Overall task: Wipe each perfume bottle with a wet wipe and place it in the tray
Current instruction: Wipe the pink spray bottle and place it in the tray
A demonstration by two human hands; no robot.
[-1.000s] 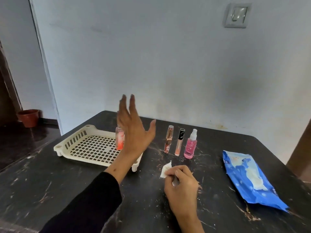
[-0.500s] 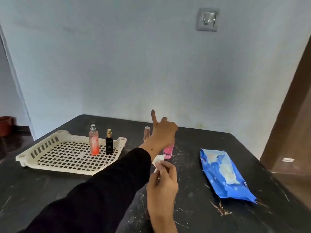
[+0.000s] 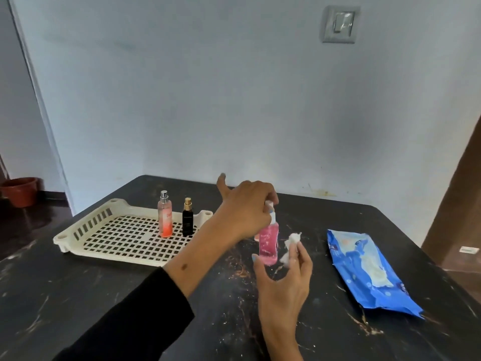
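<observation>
At far left, a terracotta pot [image 3: 20, 191] stands on the floor. A cream perforated tray [image 3: 86, 230] lies on the dark table [image 3: 104, 295]; an orange-pink bottle [image 3: 165, 217] and a black bottle [image 3: 187, 221] stand upright at its far right side. The left hand [image 3: 247, 208] pinches the cap of a pink spray bottle [image 3: 268, 243], held upright just right of the tray. The right hand [image 3: 285, 280], fingers loosely spread, pinches a crumpled wet wipe [image 3: 291, 243] beside the bottle. A blue wipe packet [image 3: 369, 272] lies at right.
</observation>
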